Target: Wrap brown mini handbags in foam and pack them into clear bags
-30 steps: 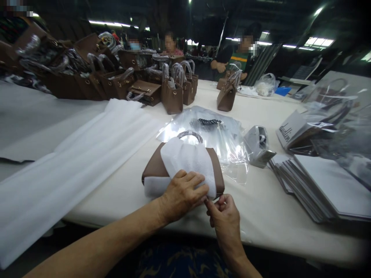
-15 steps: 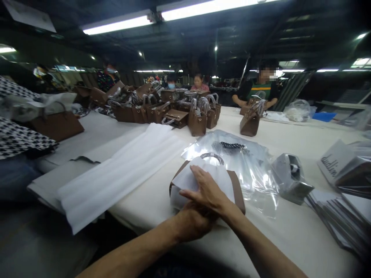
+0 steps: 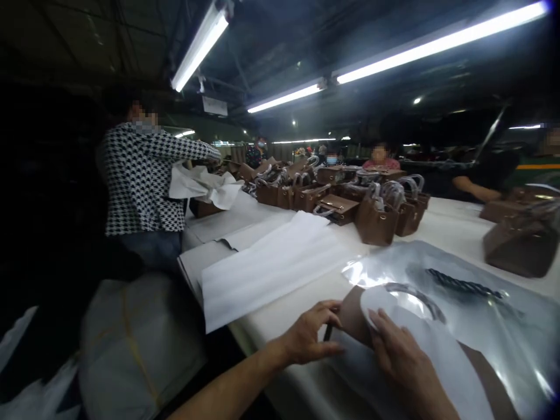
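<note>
A brown handbag lies flat on the white table in front of me, partly wrapped in white foam sheet. My left hand curls at the bag's left end, thumb and fingers pinching the wrap's edge there. My right hand lies flat on top of the white wrap, fingers stretched out. The bag's handle sticks out beyond the wrap.
Clear plastic bags lie just past the handbag. A stack of white foam sheets lies to the left. Several brown handbags stand further back. A person in a houndstooth top stands at the left; others sit across.
The camera has swung up and to the left. My left hand has come out from under my right arm to the bag's left end; my right hand stays flat on the wrap.
</note>
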Available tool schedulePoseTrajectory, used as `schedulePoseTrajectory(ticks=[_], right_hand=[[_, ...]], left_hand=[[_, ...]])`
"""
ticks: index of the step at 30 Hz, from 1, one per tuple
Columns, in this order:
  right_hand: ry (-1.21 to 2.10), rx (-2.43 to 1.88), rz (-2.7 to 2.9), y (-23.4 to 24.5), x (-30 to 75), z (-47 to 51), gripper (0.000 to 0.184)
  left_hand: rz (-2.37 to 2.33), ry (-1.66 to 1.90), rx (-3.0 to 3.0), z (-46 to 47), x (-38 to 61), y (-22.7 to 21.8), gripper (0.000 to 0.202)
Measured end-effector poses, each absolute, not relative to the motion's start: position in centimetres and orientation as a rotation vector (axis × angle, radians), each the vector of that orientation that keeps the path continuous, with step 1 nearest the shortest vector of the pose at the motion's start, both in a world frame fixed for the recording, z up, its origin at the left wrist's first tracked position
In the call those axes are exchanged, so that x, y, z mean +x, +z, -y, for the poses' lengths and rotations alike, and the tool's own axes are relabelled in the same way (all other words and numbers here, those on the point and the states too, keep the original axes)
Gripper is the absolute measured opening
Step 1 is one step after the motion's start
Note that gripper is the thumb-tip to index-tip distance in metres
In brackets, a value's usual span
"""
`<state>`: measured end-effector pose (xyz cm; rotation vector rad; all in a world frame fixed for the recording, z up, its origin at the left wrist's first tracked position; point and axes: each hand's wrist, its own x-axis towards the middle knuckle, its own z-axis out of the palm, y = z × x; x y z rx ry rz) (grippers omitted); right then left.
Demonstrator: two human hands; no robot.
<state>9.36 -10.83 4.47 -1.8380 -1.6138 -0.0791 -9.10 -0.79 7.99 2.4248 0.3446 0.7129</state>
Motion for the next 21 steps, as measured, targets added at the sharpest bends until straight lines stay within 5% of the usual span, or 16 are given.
schedulePoseTrajectory(ticks=[9, 13, 21], right_hand=[[0.263, -1.913, 1.184, 10.1, 9.4, 13.6, 0.042], [0.055, -1.840, 1.352, 11.3, 7.2, 13.1, 0.038], [-0.457, -1.647, 1.655, 5.8, 2.9, 13.0, 0.049]], left_hand=[[-0.351, 0.669, 2.187, 0.6, -6.3, 8.7, 0.008], [-0.432, 0.651, 2.112, 0.3, -5.6, 8.1, 0.008], [-0.621, 0.537, 1.888, 0.1, -5.7, 8.0, 0.008]])
